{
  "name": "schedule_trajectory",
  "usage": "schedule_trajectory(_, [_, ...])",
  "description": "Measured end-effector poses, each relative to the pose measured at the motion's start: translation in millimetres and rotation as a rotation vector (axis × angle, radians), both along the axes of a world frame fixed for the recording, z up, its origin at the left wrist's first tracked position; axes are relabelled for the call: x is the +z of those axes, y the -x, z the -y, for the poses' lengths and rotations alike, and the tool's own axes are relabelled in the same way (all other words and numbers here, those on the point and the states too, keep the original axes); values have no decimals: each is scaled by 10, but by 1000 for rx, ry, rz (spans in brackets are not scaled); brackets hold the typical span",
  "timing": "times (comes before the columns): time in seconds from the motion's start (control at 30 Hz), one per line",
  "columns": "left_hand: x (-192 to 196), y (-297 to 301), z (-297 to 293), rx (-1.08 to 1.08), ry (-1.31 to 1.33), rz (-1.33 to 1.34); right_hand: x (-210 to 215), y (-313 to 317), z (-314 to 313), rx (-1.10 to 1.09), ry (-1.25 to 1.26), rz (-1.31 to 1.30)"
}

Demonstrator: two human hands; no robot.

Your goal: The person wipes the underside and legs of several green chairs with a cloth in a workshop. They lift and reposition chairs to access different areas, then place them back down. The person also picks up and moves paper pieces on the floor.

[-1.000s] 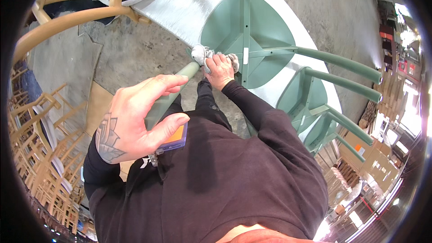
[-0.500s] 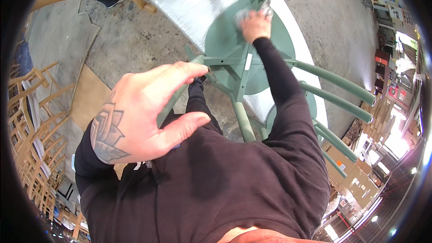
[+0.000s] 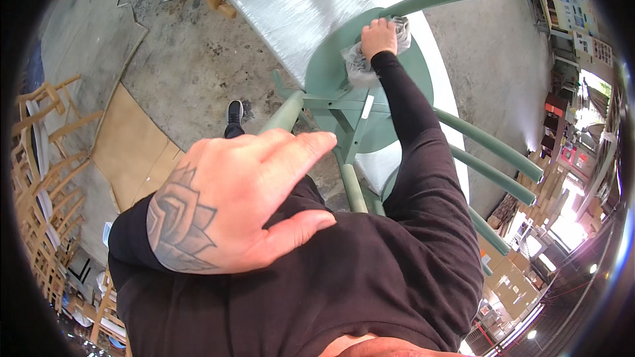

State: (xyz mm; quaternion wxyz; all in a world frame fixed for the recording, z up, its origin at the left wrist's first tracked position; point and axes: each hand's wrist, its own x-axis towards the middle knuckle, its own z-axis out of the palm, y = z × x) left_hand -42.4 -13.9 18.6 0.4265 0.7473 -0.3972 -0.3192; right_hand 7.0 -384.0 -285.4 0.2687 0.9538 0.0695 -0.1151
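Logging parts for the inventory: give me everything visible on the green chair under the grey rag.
The green chair is upside down on a white surface, the rounded underside of its seat facing up. It looks smooth and painted, matt green. Crossing bars with small dark holes span the underside, one bearing a white sticker. Rounded legs jut outward. The right hand holds the grey rag against the seat. The left hand partly hides one leg; contact there is unclear.

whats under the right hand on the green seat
A crumpled grey cloth is under the right hand, lying against the green seat. The palm and the patch of cloth and seat beneath it are covered.
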Motion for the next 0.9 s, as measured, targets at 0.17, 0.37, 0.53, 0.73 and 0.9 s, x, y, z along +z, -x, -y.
schedule_trajectory(0.17, [-42,-25,-2,-4,-4,42,-116,658,-789,-128,-226,-339])
schedule_trajectory(0.37, [-71,-11,-24,-24,59,78,254,616,-536,-554,-1539,-467])
schedule_trajectory(0.53, [-82,-25,-36,-43,49,97,1323,241,-63,-408,-1937,-308])
schedule_trajectory(0.73, [-55,-46,-28,-52,28,89,1818,228,-98,-546,-2443,49])
schedule_trajectory(0.9, [-34,-54,-5,-42,-15,88,1727,247,-48,-639,-2080,-33])
